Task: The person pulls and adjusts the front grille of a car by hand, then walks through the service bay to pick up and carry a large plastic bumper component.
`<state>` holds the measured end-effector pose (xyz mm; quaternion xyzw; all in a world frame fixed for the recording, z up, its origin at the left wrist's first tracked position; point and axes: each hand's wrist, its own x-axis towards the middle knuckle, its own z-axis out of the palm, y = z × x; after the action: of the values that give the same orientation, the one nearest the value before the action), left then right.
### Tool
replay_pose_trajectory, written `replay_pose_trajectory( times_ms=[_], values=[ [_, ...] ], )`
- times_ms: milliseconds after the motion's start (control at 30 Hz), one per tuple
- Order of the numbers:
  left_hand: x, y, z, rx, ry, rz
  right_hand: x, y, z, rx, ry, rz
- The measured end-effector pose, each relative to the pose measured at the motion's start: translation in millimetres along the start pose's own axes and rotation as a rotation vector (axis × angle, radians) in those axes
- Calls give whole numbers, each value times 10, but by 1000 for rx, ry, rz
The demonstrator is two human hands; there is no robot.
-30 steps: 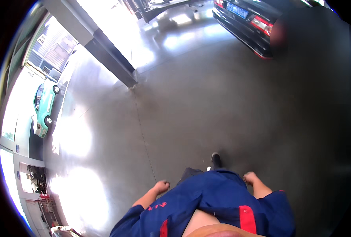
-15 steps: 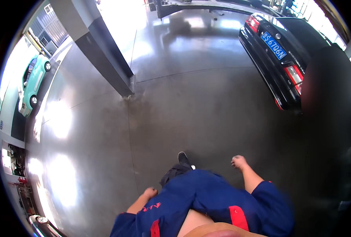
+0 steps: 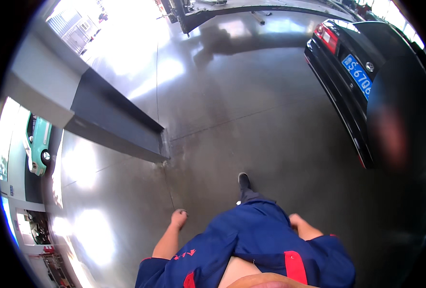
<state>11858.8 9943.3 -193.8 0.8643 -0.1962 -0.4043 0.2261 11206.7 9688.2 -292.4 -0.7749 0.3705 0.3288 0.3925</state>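
Observation:
My left hand (image 3: 179,217) hangs in front of my left side, its fingers curled into a loose fist, and I see nothing sticking out of it. My right hand (image 3: 297,222) is low beside the hem of my dark blue jacket (image 3: 251,228), which partly covers it, so its fingers do not show clearly. Neither hand touches a vehicle or the pillar. One dark shoe (image 3: 243,180) is stepping forward on the grey floor (image 3: 232,139).
A grey pillar (image 3: 121,113) stands ahead on the left. At the right is a black car (image 3: 340,91), with a blurred dark shape (image 3: 397,125) over part of it. A lift platform (image 3: 251,10) lies far ahead. Farther left is a mint-green car (image 3: 40,141).
My left hand has swung forward, and my right hand has swung back toward the jacket. The pillar and black car appear nearer as I walk forward.

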Motion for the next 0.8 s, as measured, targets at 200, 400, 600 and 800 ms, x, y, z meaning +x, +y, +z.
replay_pose_trajectory(
  times_ms=[200,400,600,800],
  values=[
    [646,1530,-473,-73,-301,-94,1562,-1107,-3953,917,487,157],
    [2811,1028,-687,211,-326,-82,2819,-2290,-6734,1114,586,-38],
    [5024,3401,-2054,466,-310,-75,3997,-2540,-7300,974,392,383],
    [7362,5166,-3676,10,47,173,4730,-3214,-7908,933,108,452]
  ],
)
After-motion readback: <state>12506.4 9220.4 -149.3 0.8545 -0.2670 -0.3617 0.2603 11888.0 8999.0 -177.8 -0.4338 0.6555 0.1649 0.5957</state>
